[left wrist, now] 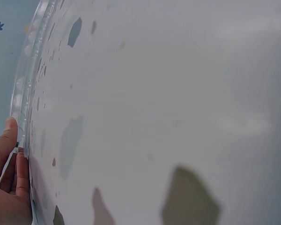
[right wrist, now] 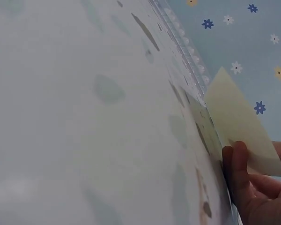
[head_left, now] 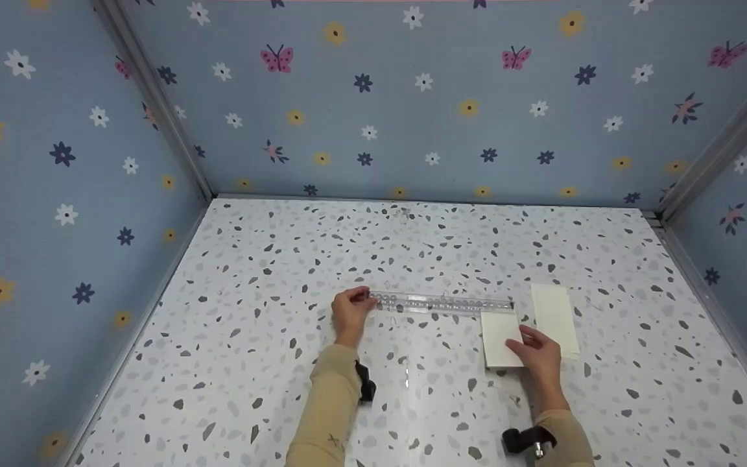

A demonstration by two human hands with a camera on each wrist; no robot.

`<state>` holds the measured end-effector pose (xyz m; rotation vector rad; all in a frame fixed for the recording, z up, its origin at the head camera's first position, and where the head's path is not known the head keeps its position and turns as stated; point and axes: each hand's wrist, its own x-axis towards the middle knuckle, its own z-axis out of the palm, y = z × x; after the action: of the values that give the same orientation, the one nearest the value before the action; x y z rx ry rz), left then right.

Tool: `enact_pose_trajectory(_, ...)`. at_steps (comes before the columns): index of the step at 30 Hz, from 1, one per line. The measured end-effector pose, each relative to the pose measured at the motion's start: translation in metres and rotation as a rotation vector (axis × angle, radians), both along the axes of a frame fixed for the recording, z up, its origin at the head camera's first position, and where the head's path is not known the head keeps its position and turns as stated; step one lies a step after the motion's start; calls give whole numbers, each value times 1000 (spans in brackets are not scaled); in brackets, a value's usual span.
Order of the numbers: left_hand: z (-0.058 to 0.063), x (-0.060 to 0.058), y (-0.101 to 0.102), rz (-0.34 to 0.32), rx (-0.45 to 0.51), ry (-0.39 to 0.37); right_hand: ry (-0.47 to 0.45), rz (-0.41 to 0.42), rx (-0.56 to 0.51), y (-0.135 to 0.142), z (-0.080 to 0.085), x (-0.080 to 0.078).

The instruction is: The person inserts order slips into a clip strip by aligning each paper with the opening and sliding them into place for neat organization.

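A: Head view 1st. What've you got?

B: My L hand [head_left: 351, 312] pinches the L end of a long, narrow, clear plastic strip [head_left: 438, 303], ruler-like w/ round marks along it, lying across the white, grey-flecked tabletop [head_left: 237, 318]. My R hand [head_left: 541, 358] pinches a small cream paper square [head_left: 498, 340] by its R edge. Square's far edge is right by the strip's R end; touching or not, can't tell. A longer cream paper rectangle [head_left: 554, 311] lies just to the R, partly hidden by that hand.

A: L wrist cam?

B: Thumb one side, fingers the other, gap down to approx. the strip's thickness. Firm enough, I'd say.

A: R wrist?

B: Fingers closed on the paper, which looks tilted up, one corner near the strip. Single sheet or thin pad, can't tell.

A: So which step?

B: My guess: lining up paper & strip, not finished. Next move prob. calls for a steady L & tiny nudges from the R, w/o bending the paper.
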<state>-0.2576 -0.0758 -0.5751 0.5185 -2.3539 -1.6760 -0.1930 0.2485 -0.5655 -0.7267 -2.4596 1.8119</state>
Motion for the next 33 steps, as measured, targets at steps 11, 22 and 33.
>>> enact_pose_trajectory(11,1,2,-1,0,-4,-2,-56,1,5,-4,-3,-4)
enact_pose_trajectory(22,1,-1,0,3,29,-27,-51,33,26,-10,-2,-4)
enact_pose_trajectory(33,-2,-1,0,1,-15,17,-21,46,23,-15,-5,-4)
